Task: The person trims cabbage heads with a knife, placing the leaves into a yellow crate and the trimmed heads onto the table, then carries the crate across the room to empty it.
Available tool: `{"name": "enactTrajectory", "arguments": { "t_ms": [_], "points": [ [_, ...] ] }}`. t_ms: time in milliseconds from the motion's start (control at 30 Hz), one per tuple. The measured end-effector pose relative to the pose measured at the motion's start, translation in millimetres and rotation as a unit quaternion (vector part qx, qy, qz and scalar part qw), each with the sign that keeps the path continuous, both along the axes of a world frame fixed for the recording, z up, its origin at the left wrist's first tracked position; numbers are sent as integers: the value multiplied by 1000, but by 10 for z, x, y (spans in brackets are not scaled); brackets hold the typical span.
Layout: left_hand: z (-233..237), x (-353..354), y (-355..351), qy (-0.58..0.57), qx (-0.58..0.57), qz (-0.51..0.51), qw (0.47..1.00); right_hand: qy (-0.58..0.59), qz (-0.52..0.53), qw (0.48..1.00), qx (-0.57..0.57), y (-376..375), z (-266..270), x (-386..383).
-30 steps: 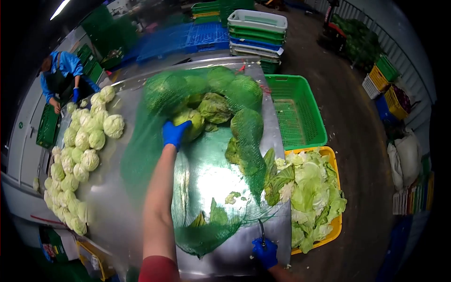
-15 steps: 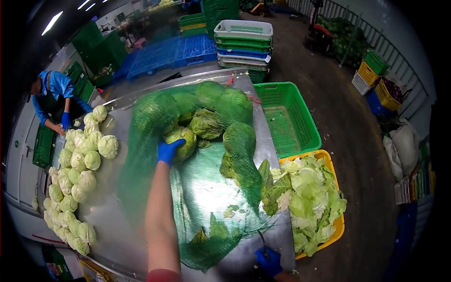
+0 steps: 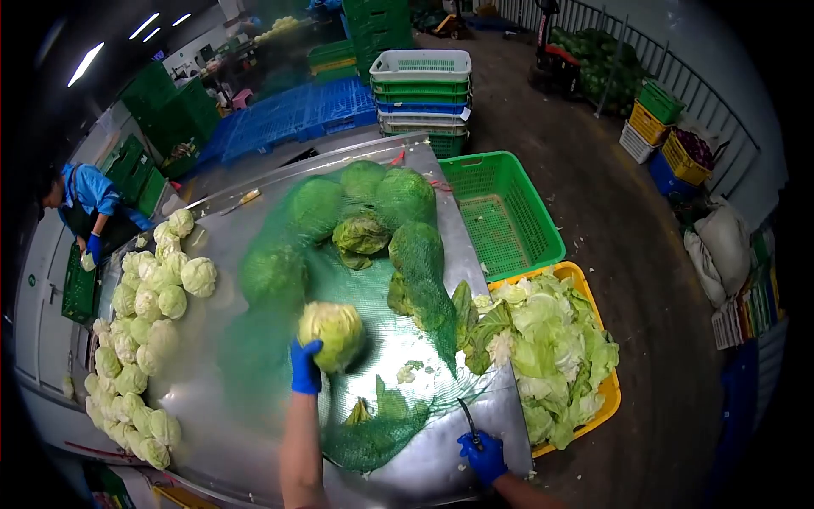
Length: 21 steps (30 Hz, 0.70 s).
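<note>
My left hand (image 3: 306, 366), in a blue glove, grips a pale green cabbage (image 3: 332, 336) above the metal table, its fingers around the near left side. My gloved right hand (image 3: 483, 458) is closed on the handle of a knife (image 3: 468, 416) with a thin curved blade, low at the table's right edge. Between and beyond my hands spreads a green mesh bag (image 3: 373, 445), open toward me. Several cabbages lie inside it, and one leafy cabbage (image 3: 361, 233) shows at its mouth. Loose leaf scraps (image 3: 410, 371) rest on the mesh.
Trimmed cabbages (image 3: 136, 339) are heaped along the table's left side. A yellow crate (image 3: 612, 399) full of leaves and a green crate (image 3: 551, 242) stand at the right. A small knife (image 3: 241, 201) lies near the far edge. A co-worker (image 3: 89, 199) in blue stands at the left.
My left hand has drawn the cabbage toward me, out of the mesh bag's mouth. My right hand has risen slightly with the knife. The co-worker's hands have shifted left and down.
</note>
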<state>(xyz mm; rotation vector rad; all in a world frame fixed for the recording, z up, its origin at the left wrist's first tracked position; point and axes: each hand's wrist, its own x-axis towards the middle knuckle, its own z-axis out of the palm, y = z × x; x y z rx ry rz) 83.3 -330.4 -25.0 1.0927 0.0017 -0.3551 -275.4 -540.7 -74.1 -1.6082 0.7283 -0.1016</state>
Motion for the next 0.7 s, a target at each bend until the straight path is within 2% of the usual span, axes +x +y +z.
{"name": "enactTrajectory", "arguments": {
  "t_ms": [133,233,367,400,467,533,567,633,667,700],
  "points": [
    [259,-1025,200,-24,71,-3,997,-13,-21,1000,20,26,-126,-17],
    [542,-1762,158,43,58,-82,994,-30,-46,996,68,45,-71,-6],
    [342,-2466,41,82,124,-125,981,-19,-48,998,23,8,-297,-38],
    [305,-2564,10,45,166,-154,973,98,-14,994,44,-48,-195,-35],
    [76,-2742,-56,-54,256,-156,953,58,-30,997,-35,-101,-241,-112],
    [-150,-2901,-120,-108,273,-160,942,13,-71,991,-111,-146,-198,-258],
    [-65,-3009,-153,-122,271,-167,940,20,-47,980,-195,-173,62,-329],
    [129,-3082,-245,-153,244,-177,941,-64,-27,968,-239,-192,252,-478],
    [163,-3113,-259,-194,293,-181,919,-103,-14,963,-250,-175,345,-548],
    [189,-3115,-274,-237,340,-185,891,-72,32,967,-241,-155,480,-613]
  ]
}}
